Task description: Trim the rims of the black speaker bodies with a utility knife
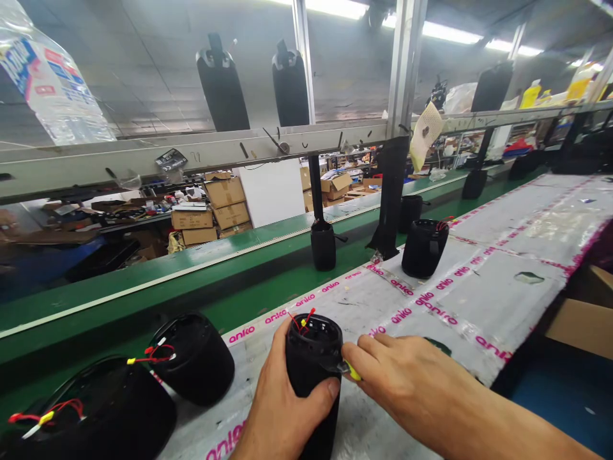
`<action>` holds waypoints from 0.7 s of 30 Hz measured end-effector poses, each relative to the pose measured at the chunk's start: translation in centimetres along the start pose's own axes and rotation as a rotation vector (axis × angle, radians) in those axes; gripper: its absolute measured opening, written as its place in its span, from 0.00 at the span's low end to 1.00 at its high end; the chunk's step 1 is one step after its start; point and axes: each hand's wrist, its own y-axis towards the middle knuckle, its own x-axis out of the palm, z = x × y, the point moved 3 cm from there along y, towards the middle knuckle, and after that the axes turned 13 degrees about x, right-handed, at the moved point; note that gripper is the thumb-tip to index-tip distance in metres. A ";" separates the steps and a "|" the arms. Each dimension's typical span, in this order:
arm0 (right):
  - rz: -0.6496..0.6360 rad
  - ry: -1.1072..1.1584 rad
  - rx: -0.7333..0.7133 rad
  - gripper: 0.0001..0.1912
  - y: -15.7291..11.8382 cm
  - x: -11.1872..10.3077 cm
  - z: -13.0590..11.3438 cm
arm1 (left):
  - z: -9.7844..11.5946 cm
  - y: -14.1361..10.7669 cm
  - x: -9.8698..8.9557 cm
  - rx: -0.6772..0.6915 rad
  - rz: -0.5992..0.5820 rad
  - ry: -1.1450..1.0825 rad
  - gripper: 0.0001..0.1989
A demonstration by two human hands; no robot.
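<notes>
My left hand (pixel 287 396) is wrapped round a black, fabric-covered speaker housing (pixel 313 383), held upright above the bench with its open top facing up. Red wires with a yellow tag (pixel 303 322) stick out of that opening. My right hand (pixel 400 370) is closed on a small yellow utility knife (pixel 353 372), mostly hidden by the fingers. Its metallic tip touches the housing's right side, just below the rim. To the left stand two similar housings, a nearer one (pixel 119 409) and a smaller-looking one (pixel 205 364), both with red wires at their open tops.
The bench is covered with white sheeting (pixel 383 313) printed in pink. Another black housing (pixel 424 252) stands on it beside a dark post (pixel 387 198). A green conveyor belt (pixel 268 287) runs behind, carrying more housings. Overhead, a metal shelf (pixel 191 153) holds a plastic bottle (pixel 52 76).
</notes>
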 end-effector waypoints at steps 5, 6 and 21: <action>0.014 -0.054 -0.021 0.19 -0.2 0.0 -0.4 | -0.1 -0.1 0.1 0.022 0.012 0.034 0.42; 0.022 -0.061 -0.028 0.19 -0.2 0.0 -0.4 | -0.1 -0.1 0.1 0.023 0.013 0.044 0.42; 0.018 -0.137 0.009 0.21 -0.2 -0.7 -0.1 | 0.1 -0.2 1.0 0.114 0.054 0.210 0.41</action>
